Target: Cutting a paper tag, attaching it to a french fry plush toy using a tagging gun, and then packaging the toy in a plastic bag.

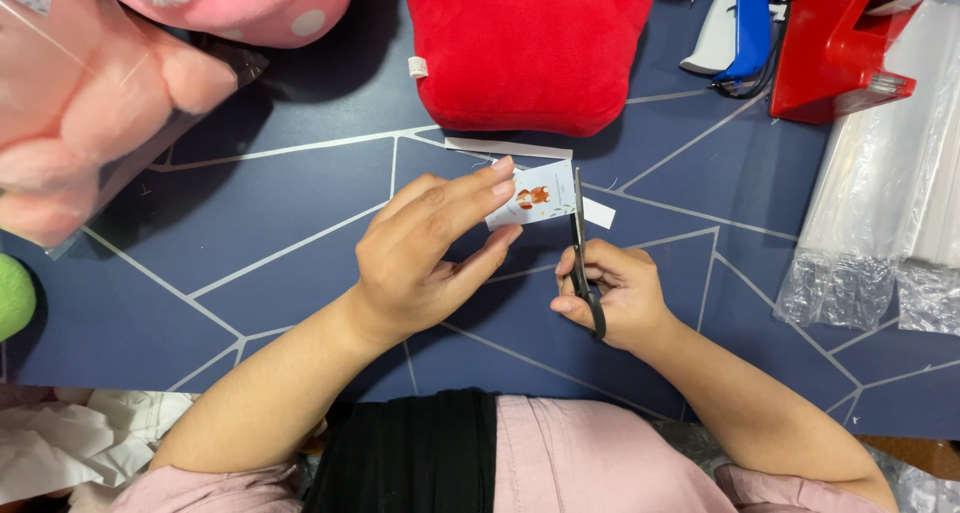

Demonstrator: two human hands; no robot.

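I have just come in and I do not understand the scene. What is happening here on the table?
A person is cutting a small white paper tag with black scissors. The left hand pinches the tag, and the right hand works the scissors at its right edge. A red cushion and pink plush toys lie further back on the dark blue table.
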